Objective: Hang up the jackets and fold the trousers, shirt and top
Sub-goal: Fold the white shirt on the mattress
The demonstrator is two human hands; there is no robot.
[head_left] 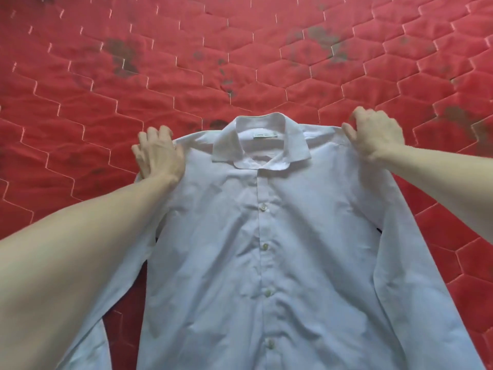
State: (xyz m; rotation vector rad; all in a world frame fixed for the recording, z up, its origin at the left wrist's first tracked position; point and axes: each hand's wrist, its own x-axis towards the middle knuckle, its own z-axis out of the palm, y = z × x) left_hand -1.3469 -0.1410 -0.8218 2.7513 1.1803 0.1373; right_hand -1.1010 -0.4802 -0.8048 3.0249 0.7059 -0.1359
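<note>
A pale, white long-sleeved button-up shirt [266,249] of thin woven cloth lies front side up across the middle and lower part of the frame, on a red quilted bed cover [106,89] stitched in a pattern of long hexagons. The collar [261,140] points toward the top of the frame, spread open, with a small label showing inside it. A row of pale buttons [263,207] runs down the closed placket at centre. The sleeves run down along both sides of the body toward the lower corners of the frame, and the cloth is lightly creased.

The left hand [159,153], at centre left of the frame, grips the shirt's shoulder there, fingers curled over the edge of the cloth. The right hand [376,134], at centre right, pinches the other shoulder with curled fingers, the cloth drawn up slightly under it. Both bare forearms reach in from the lower sides of the frame, the left one crossing over the sleeve beneath it.

Dark, dull blotches [122,57] mark the red cover in the upper left, upper right and far right of the frame.
</note>
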